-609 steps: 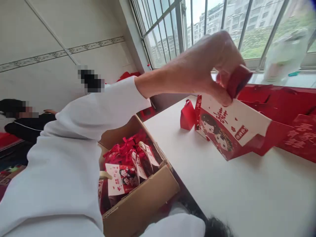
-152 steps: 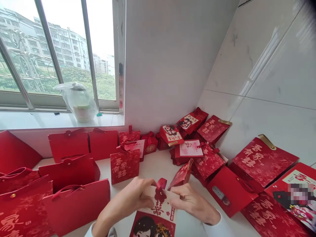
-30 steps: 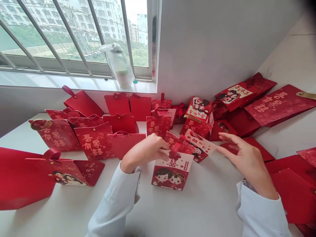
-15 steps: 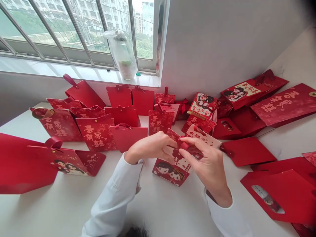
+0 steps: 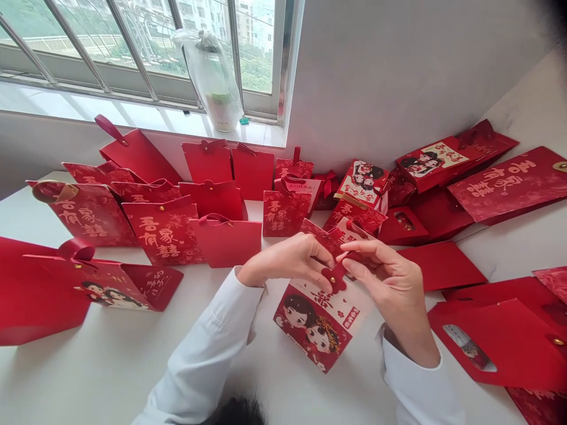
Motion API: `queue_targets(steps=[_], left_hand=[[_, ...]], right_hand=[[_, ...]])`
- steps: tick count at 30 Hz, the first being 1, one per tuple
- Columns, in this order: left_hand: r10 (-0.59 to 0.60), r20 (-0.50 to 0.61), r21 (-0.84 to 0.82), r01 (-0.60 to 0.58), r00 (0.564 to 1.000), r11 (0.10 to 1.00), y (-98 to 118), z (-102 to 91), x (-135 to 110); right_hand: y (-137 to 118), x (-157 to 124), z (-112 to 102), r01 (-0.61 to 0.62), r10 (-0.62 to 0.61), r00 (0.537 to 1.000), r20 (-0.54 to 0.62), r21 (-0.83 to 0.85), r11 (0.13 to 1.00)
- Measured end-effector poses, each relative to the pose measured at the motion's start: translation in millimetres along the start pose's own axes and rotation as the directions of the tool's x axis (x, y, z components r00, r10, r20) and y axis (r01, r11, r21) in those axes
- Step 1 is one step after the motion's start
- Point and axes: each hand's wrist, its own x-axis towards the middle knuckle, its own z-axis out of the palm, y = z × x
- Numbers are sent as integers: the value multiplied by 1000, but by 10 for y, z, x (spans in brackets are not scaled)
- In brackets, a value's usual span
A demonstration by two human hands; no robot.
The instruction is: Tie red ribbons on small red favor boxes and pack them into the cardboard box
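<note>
Presently, red paper gift bags [image 5: 163,233] are seen on the left of the white table [image 5: 88,366]; the work in hand is judged to be at the red ribbon flower tab [image 5: 334,277], which is pinched between the fingers of the left hand [image 5: 287,260] and the right hand [image 5: 390,289], on the top edge of the printed bag [image 5: 312,333], lying tilted between them. Open table is found below that bag; the far edge is crowded, and a flat red bag [image 5: 500,342] is lying to the right.
</note>
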Motion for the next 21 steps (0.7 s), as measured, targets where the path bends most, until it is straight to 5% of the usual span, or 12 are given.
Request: queue_targets(steps=[12, 21], left_hand=[[53, -160, 87, -39, 986, 995, 114, 80, 17], [8, -123, 20, -6, 992, 1000, 126, 133, 28]], right_hand=[[-44, -32, -18, 68, -77, 989, -123, -71, 995], [-25, -17, 14, 191, -201, 977, -70, -128, 973]])
